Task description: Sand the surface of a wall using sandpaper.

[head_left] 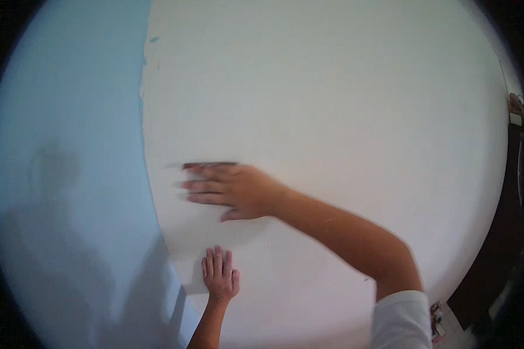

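Note:
My right hand (pixel 233 189) lies almost flat against the white wall (pixel 332 116), its fingers stretched to the left and slightly blurred. Under them it holds a thin dark sheet, which looks like sandpaper (pixel 212 164), to the wall; a dark edge shows along the index finger and between the fingers. Most of that sheet is hidden by the hand. Lower down, my left hand (pixel 219 278) rests on the same wall with fingers up and thumb out, holding nothing. Pale dust seems to coat its fingertips.
A light blue wall (pixel 75 104) meets the white one at an uneven edge on the left, with shadows on it. A small blue spot (pixel 153 40) marks the white surface near the top. Dark furniture (pixel 489 250) stands far right, near small items (pixel 436 320) on the floor.

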{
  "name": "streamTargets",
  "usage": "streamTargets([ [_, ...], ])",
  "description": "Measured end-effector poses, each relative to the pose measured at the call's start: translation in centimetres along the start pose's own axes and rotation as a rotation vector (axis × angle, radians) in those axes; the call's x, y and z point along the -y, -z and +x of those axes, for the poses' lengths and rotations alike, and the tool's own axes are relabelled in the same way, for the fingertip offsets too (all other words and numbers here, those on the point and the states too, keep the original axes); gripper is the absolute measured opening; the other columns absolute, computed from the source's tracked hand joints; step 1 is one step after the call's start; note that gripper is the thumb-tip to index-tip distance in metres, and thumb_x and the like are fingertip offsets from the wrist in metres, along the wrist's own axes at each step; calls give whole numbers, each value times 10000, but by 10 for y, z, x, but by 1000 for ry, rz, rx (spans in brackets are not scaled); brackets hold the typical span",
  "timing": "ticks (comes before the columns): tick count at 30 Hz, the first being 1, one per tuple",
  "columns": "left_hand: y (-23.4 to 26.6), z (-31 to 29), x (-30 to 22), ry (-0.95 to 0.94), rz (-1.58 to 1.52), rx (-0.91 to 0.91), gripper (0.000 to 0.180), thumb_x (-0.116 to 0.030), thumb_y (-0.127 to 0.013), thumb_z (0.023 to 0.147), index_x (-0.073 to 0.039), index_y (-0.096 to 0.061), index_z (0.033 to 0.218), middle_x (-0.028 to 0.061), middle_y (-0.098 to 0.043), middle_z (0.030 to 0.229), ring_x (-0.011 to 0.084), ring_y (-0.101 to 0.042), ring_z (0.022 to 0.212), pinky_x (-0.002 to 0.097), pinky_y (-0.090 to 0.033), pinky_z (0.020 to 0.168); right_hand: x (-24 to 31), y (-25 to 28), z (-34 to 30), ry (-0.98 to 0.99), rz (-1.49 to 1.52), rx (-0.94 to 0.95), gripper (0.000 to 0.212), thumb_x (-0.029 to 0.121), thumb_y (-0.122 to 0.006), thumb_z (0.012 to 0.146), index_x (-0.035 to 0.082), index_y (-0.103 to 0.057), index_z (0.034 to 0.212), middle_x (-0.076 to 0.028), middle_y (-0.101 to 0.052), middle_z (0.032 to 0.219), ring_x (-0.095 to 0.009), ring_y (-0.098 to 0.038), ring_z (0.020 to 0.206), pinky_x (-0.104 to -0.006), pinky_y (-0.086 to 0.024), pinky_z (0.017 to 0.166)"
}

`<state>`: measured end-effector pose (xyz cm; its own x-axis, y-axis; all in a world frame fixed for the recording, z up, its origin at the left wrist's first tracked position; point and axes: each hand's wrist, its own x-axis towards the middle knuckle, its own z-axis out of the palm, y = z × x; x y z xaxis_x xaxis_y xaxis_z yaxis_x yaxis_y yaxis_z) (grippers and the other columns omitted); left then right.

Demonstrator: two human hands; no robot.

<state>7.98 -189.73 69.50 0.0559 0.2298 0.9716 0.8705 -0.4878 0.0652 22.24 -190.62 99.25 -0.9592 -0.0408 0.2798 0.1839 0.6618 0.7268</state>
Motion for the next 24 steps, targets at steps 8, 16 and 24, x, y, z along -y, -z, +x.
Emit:
streamTargets([
  [8,-283,29,-11,-146,41,51,501,-337,-395,957,-196,-448,1435,170,-355,1505,450,-322,1367,595,-208,1103,-285,70,-446,-1486,-914,-859,510,395,-413,997,138,-414,1437,-84,-429,1473,-271,-327,1388,-425,-231,1150],
  [16,-652,65,-53,-30,16,49,538,-305,-345,965,-105,-365,1464,231,-268,1528,509,-209,1400,649,-130,1109,-558,-203,-498,-1080,-1300,-711,532,406,-442,964,46,-491,1352,-181,-530,1350,-361,-438,1301,-475,-280,1125],
  [24,-1028,92,-53,-68,28,2,524,-314,-344,969,-125,-391,1455,236,-295,1515,502,-248,1388,643,-149,1112,-704,-503,-575,-54,-468,-353,598,498,-618,852,270,-494,1391,10,-419,1488,-260,-327,1398,-401,-258,1157],
])
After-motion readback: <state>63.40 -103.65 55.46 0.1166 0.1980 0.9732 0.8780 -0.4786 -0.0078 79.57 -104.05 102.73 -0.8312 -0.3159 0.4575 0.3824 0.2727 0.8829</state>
